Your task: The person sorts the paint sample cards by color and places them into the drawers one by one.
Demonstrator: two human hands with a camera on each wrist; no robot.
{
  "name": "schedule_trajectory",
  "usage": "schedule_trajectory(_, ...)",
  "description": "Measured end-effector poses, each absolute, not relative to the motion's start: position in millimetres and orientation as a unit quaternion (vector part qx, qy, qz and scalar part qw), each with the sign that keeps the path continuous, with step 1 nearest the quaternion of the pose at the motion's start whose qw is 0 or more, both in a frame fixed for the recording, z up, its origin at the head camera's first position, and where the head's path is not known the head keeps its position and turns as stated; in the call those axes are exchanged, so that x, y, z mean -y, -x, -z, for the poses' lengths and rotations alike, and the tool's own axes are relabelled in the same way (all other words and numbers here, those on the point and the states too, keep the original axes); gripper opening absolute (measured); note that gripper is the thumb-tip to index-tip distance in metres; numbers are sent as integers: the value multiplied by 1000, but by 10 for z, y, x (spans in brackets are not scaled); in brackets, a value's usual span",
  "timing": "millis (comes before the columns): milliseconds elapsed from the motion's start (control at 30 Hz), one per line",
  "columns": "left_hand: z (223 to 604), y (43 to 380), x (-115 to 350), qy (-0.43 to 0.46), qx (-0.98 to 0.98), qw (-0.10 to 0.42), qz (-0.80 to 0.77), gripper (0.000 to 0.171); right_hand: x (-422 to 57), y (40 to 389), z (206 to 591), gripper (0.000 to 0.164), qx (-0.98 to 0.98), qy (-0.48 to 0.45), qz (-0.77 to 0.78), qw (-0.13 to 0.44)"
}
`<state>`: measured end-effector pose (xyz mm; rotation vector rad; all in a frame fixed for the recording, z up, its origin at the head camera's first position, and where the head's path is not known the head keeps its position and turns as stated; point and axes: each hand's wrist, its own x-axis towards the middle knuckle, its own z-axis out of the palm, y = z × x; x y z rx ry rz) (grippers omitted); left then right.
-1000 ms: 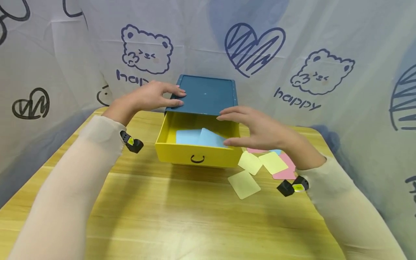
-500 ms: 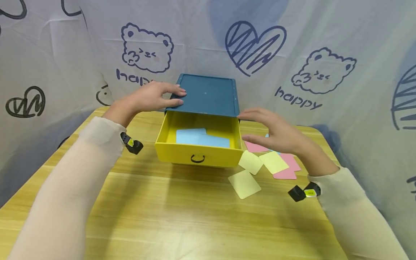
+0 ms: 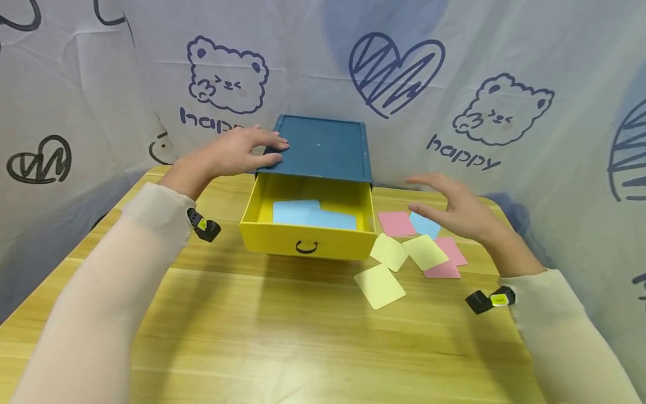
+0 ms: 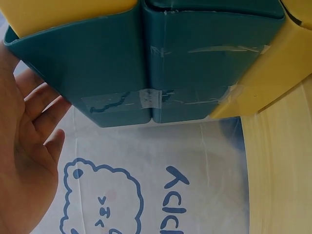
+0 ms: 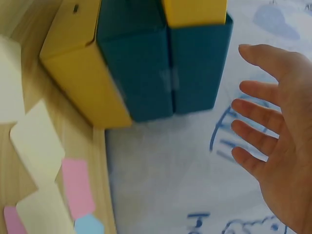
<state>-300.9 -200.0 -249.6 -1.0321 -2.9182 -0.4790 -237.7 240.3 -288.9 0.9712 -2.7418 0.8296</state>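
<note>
My left hand (image 3: 237, 150) rests on the left edge of the dark blue top of a small drawer cabinet (image 3: 323, 148), fingers extended. Its top yellow drawer (image 3: 308, 240) is pulled out and has a dark handle. Two light blue paper notes (image 3: 333, 219) lie inside it. To the right, my right hand (image 3: 466, 210) hovers with spread fingers above loose notes and holds nothing. Near it on the table are a pink note (image 3: 396, 223), a blue note (image 3: 425, 225) and several yellow notes (image 3: 379, 287). The right wrist view shows the right hand (image 5: 292, 122) apart from the cabinet.
The wooden table (image 3: 282, 331) extends in front of the cabinet. Behind stands a pale cloth (image 3: 313, 56) printed with bears and hearts. The left wrist view shows stacked teal compartments (image 4: 209, 63) with clear tape across them and a yellow one (image 4: 258, 83) below.
My right hand has moved right, from over the drawer to above the loose notes. The blue note it was at now lies flat in the drawer. The left hand has stayed put.
</note>
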Motion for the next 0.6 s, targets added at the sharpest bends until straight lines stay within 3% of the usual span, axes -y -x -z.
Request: schedule_trajectory(600, 2498, 2979, 1973, 324, 932, 5, 164, 49, -2917, 2765, 3550, 69, 944, -189, -272, 0)
